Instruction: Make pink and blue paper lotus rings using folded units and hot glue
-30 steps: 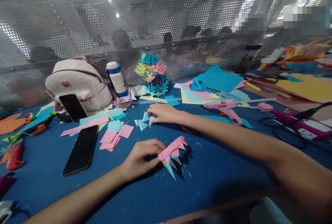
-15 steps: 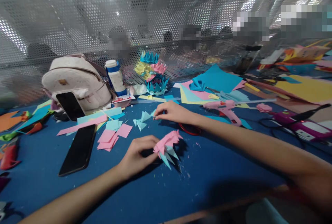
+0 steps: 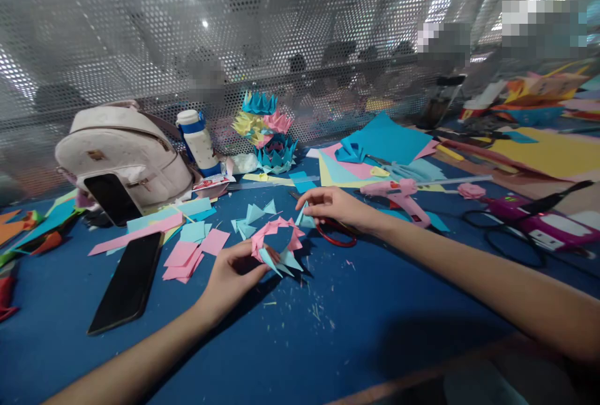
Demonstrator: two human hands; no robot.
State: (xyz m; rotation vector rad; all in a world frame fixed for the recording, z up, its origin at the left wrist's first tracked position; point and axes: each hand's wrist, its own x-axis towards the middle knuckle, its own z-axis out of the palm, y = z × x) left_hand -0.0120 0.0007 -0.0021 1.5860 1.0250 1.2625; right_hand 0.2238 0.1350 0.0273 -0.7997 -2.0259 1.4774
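My left hand [image 3: 230,274] grips the left side of a pink and light blue folded-paper ring [image 3: 300,239], tilted so its round opening shows. Light blue points stick out along the ring's lower edge. Pinched in my right hand [image 3: 335,206] is a light blue folded paper piece [image 3: 305,216], just above and right of the ring and apart from it. Several more light blue folded pieces [image 3: 247,225] lie on the table behind the ring. Red-handled scissors [image 3: 338,241] rest under my right wrist, partly hidden.
Pink paper squares [image 3: 184,260] and a black phone [image 3: 125,283] lie at left. A pink glue gun [image 3: 398,195] is at right. Behind stand a backpack [image 3: 124,142], a bottle [image 3: 199,145] and a stacked paper model [image 3: 274,154], before a perforated metal screen [image 3: 281,30].
My right hand has drawn a light blue piece away from the pile, rightward and toward me. My left hand has turned the ring so its opening shows. The view has shifted slightly right.
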